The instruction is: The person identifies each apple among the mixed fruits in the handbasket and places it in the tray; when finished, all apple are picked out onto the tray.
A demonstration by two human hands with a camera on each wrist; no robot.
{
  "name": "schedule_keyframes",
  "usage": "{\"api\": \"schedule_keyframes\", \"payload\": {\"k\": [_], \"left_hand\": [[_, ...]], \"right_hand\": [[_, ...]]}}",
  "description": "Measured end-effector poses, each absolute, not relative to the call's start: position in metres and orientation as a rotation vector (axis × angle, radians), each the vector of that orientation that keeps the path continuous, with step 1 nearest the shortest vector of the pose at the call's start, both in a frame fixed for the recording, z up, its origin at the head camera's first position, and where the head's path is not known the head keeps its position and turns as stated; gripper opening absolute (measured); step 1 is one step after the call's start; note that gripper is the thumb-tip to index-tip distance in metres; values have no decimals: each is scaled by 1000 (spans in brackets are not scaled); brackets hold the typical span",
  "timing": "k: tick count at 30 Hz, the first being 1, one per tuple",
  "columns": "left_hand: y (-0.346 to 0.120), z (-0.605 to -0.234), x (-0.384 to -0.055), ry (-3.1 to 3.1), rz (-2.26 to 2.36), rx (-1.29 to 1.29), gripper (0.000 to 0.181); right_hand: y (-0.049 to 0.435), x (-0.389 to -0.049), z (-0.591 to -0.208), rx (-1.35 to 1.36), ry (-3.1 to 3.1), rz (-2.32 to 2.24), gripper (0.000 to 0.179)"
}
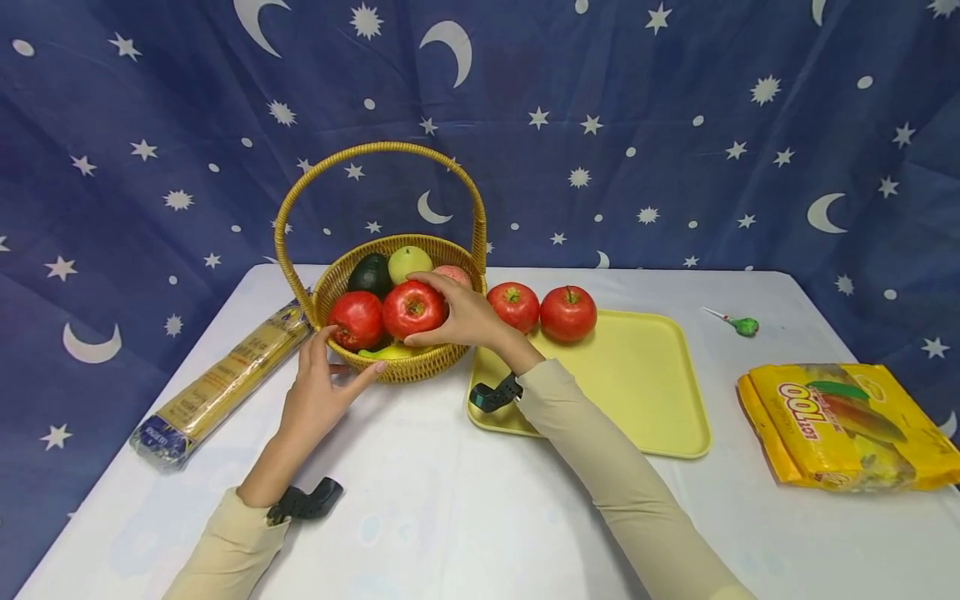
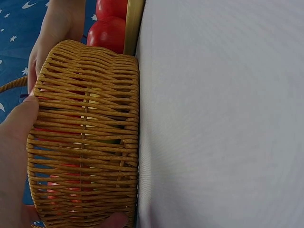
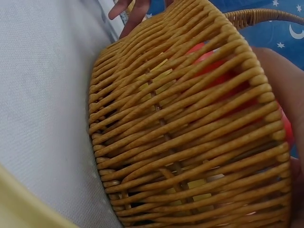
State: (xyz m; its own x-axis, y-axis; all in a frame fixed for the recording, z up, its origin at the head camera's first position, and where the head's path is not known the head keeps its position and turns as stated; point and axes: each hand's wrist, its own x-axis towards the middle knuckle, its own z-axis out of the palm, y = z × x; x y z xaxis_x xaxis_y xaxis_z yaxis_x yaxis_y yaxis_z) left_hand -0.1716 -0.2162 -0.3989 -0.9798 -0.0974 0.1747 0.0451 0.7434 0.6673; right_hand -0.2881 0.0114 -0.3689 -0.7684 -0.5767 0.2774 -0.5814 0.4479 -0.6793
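A woven basket [image 1: 423, 364] with a tall arched handle holds fruit. My right hand [image 1: 468, 314] reaches in over its right side, thumb and fingers curved around a red apple [image 1: 414, 310] at the front of the pile. At the basket's front left, my left hand [image 1: 313, 400] holds the wickerwork. The left thumb [image 2: 21, 116] lies at the rim in the left wrist view, with other fingertips lower on the weave. Beside the gripped apple sit another red apple [image 1: 356, 320], an avocado [image 1: 370, 277], a pale green round fruit [image 1: 408, 262] and a pinkish fruit [image 1: 454, 275]. Something yellow [image 1: 396, 352] shows beneath.
Two red apples [image 1: 568, 314] sit on a yellow tray [image 1: 645, 392] right of the basket. A spaghetti packet [image 1: 225, 379] lies to the left, partly behind the basket. A green lollipop [image 1: 745, 326] and a yellow snack bag [image 1: 847, 427] are at the right.
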Motion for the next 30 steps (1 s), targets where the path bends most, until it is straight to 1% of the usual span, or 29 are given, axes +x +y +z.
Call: {"api": "schedule_keyframes", "payload": {"k": [11, 20, 30], "left_hand": [[-216, -398, -172, -2746, -1064, 47, 96], [-216, -398, -172, -2740, -1071, 36, 95], [-216, -399, -172, -2737, -1065, 39, 94]], "right_hand": [[16, -286, -368, 1106, -2631, 1305, 86], [17, -288, -369, 1198, -2500, 1385, 83], [21, -287, -370, 1158, -2423, 1457, 84]]}}
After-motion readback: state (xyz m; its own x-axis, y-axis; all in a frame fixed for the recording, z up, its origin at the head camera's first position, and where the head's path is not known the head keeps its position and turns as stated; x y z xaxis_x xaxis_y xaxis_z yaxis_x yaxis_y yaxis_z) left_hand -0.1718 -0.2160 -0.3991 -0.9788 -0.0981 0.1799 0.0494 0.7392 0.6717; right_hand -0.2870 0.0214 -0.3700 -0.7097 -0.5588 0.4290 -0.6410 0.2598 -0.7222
